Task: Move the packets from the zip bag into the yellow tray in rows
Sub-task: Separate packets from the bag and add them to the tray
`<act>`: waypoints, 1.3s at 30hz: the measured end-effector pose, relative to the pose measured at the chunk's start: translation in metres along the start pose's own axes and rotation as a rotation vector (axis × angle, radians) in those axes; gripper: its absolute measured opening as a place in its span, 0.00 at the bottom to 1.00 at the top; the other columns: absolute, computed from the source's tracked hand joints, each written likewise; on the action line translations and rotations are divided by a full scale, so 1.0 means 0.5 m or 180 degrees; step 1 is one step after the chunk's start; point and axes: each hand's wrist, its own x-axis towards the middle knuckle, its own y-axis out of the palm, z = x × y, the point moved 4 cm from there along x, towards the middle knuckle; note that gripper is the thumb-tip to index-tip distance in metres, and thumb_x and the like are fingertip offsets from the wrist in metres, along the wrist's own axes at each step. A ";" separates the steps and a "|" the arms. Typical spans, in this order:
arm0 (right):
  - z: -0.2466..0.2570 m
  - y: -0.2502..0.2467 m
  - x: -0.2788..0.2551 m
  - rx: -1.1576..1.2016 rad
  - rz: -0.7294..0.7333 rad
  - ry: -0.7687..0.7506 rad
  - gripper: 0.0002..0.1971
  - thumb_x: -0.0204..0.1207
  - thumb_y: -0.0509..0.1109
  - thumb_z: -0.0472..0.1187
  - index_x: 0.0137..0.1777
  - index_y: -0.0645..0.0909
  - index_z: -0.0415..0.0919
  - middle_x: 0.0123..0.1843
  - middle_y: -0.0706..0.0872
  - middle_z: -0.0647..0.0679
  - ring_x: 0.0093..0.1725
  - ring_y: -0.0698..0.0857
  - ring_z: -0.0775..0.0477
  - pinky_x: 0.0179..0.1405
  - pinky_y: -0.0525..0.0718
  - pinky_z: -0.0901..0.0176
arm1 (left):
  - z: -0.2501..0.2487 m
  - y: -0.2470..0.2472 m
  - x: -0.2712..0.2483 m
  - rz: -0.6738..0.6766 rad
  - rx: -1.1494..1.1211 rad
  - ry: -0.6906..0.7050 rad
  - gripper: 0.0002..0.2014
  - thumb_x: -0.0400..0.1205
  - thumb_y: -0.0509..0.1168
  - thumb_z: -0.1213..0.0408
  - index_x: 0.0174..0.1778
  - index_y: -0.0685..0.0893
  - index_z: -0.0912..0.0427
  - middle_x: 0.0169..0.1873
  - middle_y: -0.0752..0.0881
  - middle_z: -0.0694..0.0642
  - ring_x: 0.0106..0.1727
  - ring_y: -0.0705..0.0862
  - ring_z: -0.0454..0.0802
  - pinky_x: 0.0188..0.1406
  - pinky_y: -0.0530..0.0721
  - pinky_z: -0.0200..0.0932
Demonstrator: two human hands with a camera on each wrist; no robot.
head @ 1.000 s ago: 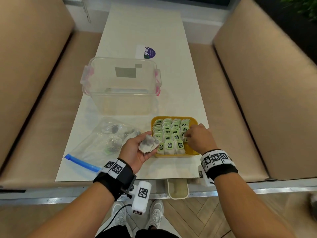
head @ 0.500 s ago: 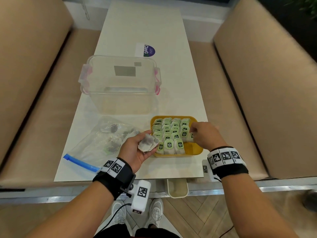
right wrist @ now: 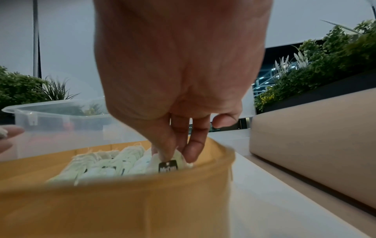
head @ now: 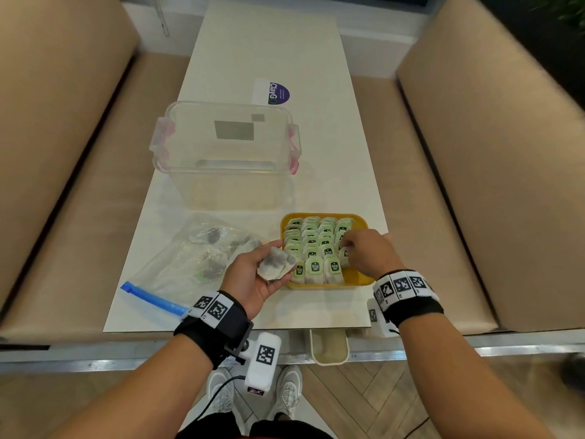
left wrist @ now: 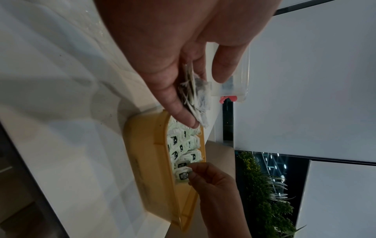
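Observation:
The yellow tray (head: 356, 277) sits near the table's front edge, filled with rows of green-tagged packets (head: 311, 245). My right hand (head: 348, 248) reaches into the tray's right column and pinches one packet (right wrist: 168, 164) between thumb and fingers. My left hand (head: 269, 267) hovers palm-up just left of the tray, holding a small stack of packets (head: 275, 263), also seen edge-on as packets (left wrist: 195, 98) in the left wrist view. The clear zip bag (head: 196, 261) with a blue seal lies left of that hand, with a few packets inside.
An empty clear plastic bin (head: 226, 153) with pink latches stands behind the tray and bag. A sticker (head: 272, 91) lies farther back on the white table (head: 269, 42). Beige bench seats (head: 506, 172) flank both sides. A small cream cup (head: 329, 346) hangs below the table's front edge.
My right hand shifted slightly right and back within the tray, working along its right column. The left hand stays beside the tray with its stack.

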 end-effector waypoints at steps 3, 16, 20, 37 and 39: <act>-0.004 0.006 0.003 0.0071 -0.0104 -0.0019 0.17 0.75 0.62 0.30 0.52 0.87 0.50 0.52 0.88 0.52 0.55 0.83 0.45 0.59 0.73 0.46 | -0.001 0.001 -0.002 0.0009 0.0018 0.0006 0.15 0.87 0.61 0.62 0.66 0.85 0.62 0.63 0.88 0.65 0.66 0.87 0.64 0.69 0.82 0.60; 0.019 -0.014 -0.011 0.0527 -0.0903 -0.0251 0.20 0.73 0.65 0.29 0.61 0.82 0.50 0.60 0.77 0.52 0.58 0.81 0.47 0.59 0.71 0.46 | -0.005 0.006 -0.009 0.0037 -0.0004 0.0014 0.18 0.89 0.58 0.58 0.67 0.85 0.64 0.63 0.88 0.66 0.67 0.86 0.65 0.71 0.80 0.61; 0.102 -0.025 -0.046 0.1156 -0.0892 -0.1278 0.13 0.73 0.71 0.33 0.56 0.86 0.45 0.55 0.81 0.51 0.55 0.82 0.49 0.55 0.81 0.50 | -0.009 0.014 -0.010 0.0080 0.0008 0.0037 0.18 0.89 0.57 0.58 0.68 0.85 0.63 0.62 0.89 0.64 0.64 0.88 0.62 0.67 0.82 0.59; 0.261 0.012 -0.085 0.0895 -0.0489 -0.2060 0.08 0.74 0.71 0.45 0.47 0.91 0.47 0.44 0.82 0.49 0.46 0.82 0.43 0.43 0.82 0.43 | -0.011 0.014 -0.006 0.0232 -0.0558 -0.0017 0.23 0.92 0.51 0.54 0.67 0.85 0.65 0.54 0.89 0.61 0.44 0.91 0.51 0.35 0.90 0.41; 0.259 -0.002 -0.086 0.1138 -0.0524 -0.2042 0.07 0.74 0.73 0.42 0.48 0.91 0.45 0.44 0.83 0.49 0.45 0.83 0.45 0.42 0.83 0.47 | -0.014 0.012 -0.006 0.0197 -0.0486 0.0043 0.23 0.92 0.51 0.54 0.69 0.84 0.65 0.55 0.90 0.63 0.46 0.91 0.53 0.38 0.91 0.43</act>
